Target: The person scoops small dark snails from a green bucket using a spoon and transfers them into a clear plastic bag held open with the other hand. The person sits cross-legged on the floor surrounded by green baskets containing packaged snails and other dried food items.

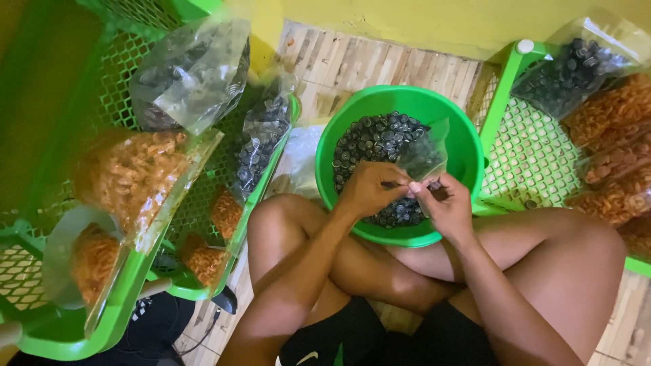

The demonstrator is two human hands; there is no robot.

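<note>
Wooden floor [352,64], green basin [468,146], both hands [413,193] pinching clear bag [424,156]

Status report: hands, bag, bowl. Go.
Left hand and right hand both pinching small clear bag at its mouth. Bag over green bowl of dark round pieces. Nothing blocking the hands.

Yellow wall [434,20] above a pale wooden plank floor [352,64].
</note>
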